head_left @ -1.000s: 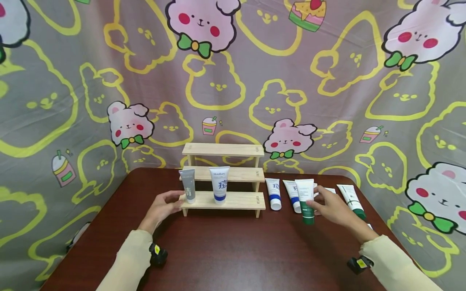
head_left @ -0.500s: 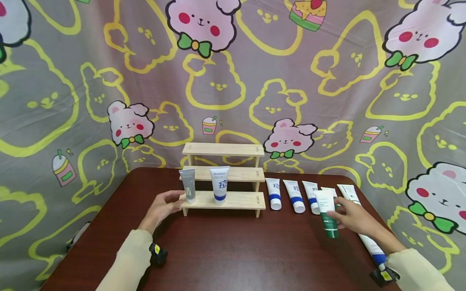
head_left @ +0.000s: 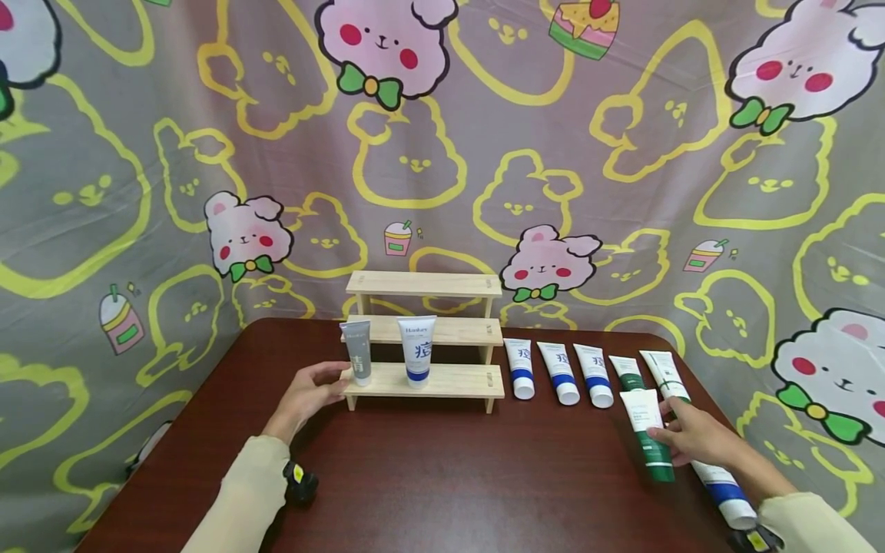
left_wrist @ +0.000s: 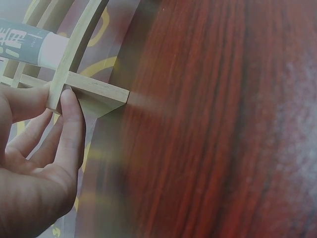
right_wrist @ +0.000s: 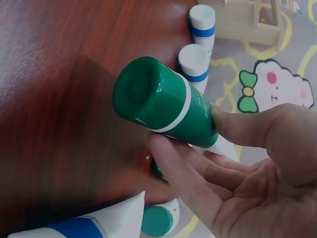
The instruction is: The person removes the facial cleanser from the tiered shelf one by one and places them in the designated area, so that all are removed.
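My left hand (head_left: 304, 395) pinches the left end of the lowest board of a three-step wooden display shelf (head_left: 423, 284); thumb and finger grip the board's end (left_wrist: 59, 91) in the left wrist view. Just above those fingers, a grey tube (head_left: 358, 353) stands on that board with its white cap down. Beside it stands a white tube with a blue band (head_left: 417, 349). Over the table's right side, my right hand (head_left: 698, 438) holds a white and green squeeze tube (head_left: 648, 434) between thumb and fingers, its green cap (right_wrist: 138, 89) pointing down.
Right of the shelf, white-and-blue tubes (head_left: 558, 374) lie in a row, followed by a small green-and-white tube (head_left: 625, 372) and a longer one (head_left: 665, 375). Another white-and-blue tube (head_left: 726, 495) lies partly under my right forearm. A patterned curtain (head_left: 415, 230) hangs behind the table.
My right hand has moved right and toward me with the white and green tube, uncovering tubes in the row behind. My left hand has stayed at the shelf.
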`<state>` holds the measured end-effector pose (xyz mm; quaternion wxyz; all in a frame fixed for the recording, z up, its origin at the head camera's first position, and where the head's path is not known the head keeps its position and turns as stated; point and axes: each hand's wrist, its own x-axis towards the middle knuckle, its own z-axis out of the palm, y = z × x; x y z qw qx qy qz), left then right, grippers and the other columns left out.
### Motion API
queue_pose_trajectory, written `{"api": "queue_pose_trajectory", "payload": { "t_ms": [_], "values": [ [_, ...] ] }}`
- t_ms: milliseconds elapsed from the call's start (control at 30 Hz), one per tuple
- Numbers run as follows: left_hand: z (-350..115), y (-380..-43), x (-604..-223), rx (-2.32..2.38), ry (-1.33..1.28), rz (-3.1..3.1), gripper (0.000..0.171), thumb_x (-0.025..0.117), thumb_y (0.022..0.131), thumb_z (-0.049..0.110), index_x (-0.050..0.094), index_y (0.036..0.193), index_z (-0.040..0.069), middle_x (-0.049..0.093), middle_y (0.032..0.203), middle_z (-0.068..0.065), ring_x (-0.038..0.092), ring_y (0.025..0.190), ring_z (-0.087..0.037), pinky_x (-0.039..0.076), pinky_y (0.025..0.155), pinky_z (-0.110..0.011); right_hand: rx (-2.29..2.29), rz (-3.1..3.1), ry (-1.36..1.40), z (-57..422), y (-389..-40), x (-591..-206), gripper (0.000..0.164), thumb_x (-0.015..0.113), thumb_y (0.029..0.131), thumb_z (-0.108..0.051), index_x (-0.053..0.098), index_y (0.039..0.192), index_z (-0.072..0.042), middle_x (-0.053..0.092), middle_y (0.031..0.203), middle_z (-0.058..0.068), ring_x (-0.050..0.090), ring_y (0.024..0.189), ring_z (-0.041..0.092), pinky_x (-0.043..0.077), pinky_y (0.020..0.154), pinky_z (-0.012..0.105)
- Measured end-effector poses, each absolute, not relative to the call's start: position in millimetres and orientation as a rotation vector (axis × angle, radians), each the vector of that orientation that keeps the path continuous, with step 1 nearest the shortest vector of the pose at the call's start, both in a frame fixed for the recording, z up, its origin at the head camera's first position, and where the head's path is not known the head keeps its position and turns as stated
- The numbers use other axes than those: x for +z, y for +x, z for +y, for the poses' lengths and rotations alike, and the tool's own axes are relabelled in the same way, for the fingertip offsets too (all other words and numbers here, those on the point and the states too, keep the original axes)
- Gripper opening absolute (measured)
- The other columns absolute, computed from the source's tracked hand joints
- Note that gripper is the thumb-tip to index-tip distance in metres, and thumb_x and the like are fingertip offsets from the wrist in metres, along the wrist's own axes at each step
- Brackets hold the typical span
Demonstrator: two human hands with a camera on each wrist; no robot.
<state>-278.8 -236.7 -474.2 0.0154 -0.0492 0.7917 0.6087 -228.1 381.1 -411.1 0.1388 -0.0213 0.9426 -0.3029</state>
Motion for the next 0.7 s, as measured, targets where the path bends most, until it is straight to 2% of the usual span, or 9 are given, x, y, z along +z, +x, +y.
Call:
{"api": "queue_pose_trajectory", "payload": {
  "t_ms": [300, 467, 700],
  "values": [
    [-237, -279, -475, 1.881, -0.157, 2.469, 0.043, 0.070, 0.097, 0.007, 0.061, 0.139, 0.002, 0.056, 0.144, -0.023, 0.066, 0.099, -0.013, 0.063, 0.084, -0.023, -0.912, 2.695, -0.054, 392, -228, -424, 0.052, 0.072, 0.097, -0.017, 0.041, 0.125, 0.014, 0.069, 0.088, 0.014, 0.068, 0.072, 0.022, 0.065, 0.063, 0.042],
    [-237, -279, -476, 1.897, -0.149, 2.460, 0.043, 0.069, 0.097, 0.006, 0.061, 0.139, 0.001, 0.056, 0.143, -0.024, 0.066, 0.098, -0.012, 0.062, 0.084, -0.022, -0.887, 2.707, -0.016, 396, -228, -431, 0.053, 0.076, 0.094, -0.020, 0.047, 0.126, 0.011, 0.069, 0.082, 0.008, 0.069, 0.067, 0.021, 0.065, 0.061, 0.040],
    [-237, -279, -476, 1.885, -0.152, 2.466, 0.043, 0.070, 0.097, 0.007, 0.061, 0.139, 0.002, 0.057, 0.144, -0.024, 0.066, 0.099, -0.013, 0.063, 0.085, -0.023, -0.865, 2.684, 0.040, 397, -229, -437, 0.053, 0.075, 0.094, -0.022, 0.049, 0.123, 0.014, 0.069, 0.082, 0.009, 0.070, 0.068, 0.021, 0.065, 0.062, 0.040]
  ]
}}
